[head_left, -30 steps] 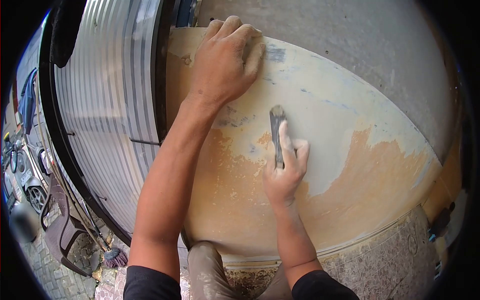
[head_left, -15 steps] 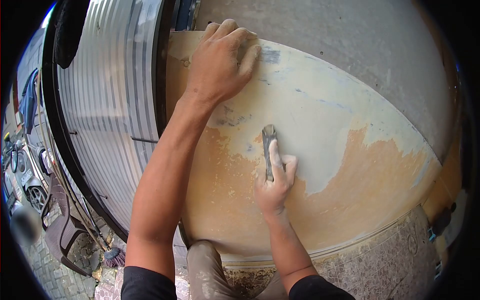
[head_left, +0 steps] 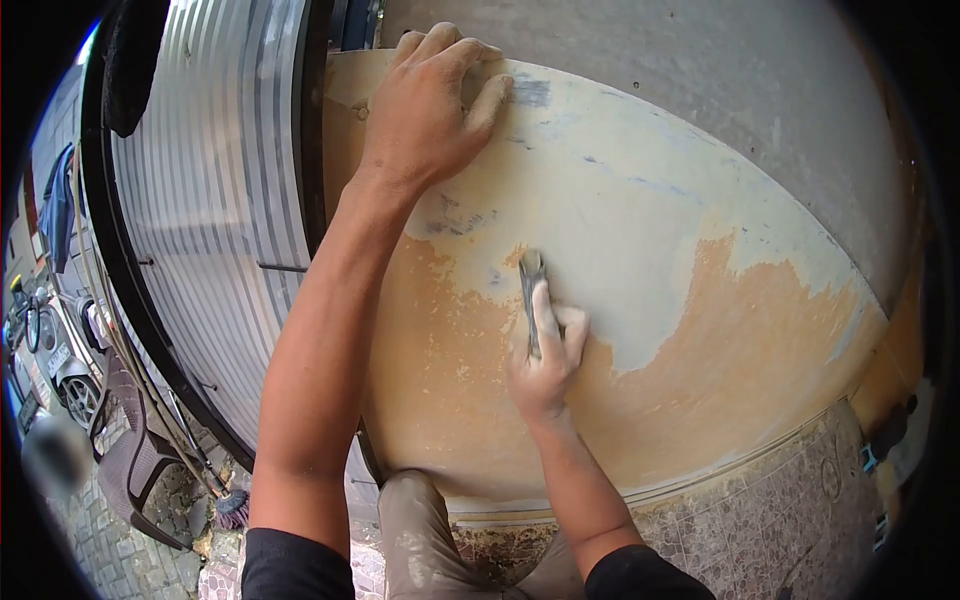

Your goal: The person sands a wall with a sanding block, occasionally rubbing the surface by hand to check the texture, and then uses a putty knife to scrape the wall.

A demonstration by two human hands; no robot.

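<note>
A large curved panel (head_left: pixel 470 400) stands before me, orange-tan below with a pale, smooth coat of filler (head_left: pixel 610 230) over its upper part. My right hand (head_left: pixel 545 365) is closed around a narrow dark sanding block (head_left: pixel 531 290), index finger stretched along it. The block lies against the panel where the filler meets the tan area. At the top edge, my left hand (head_left: pixel 430 110) grips the panel with its fingers hooked over the rim and the thumb on the front face. Pale dust coats both hands.
Left of the panel stands a ribbed translucent sheet (head_left: pixel 210 200) in a dark frame with short rods. Beyond it are a brown woven chair (head_left: pixel 140 465), a brush head (head_left: pixel 232 508) and a parked vehicle (head_left: pixel 60 350). Patterned tiles (head_left: pixel 740 515) lie below; grey concrete (head_left: pixel 640 50) is behind.
The view has shifted slightly. My right hand and the sanding block stay at nearly the same spot on the panel, and my left hand keeps its hold on the top edge.
</note>
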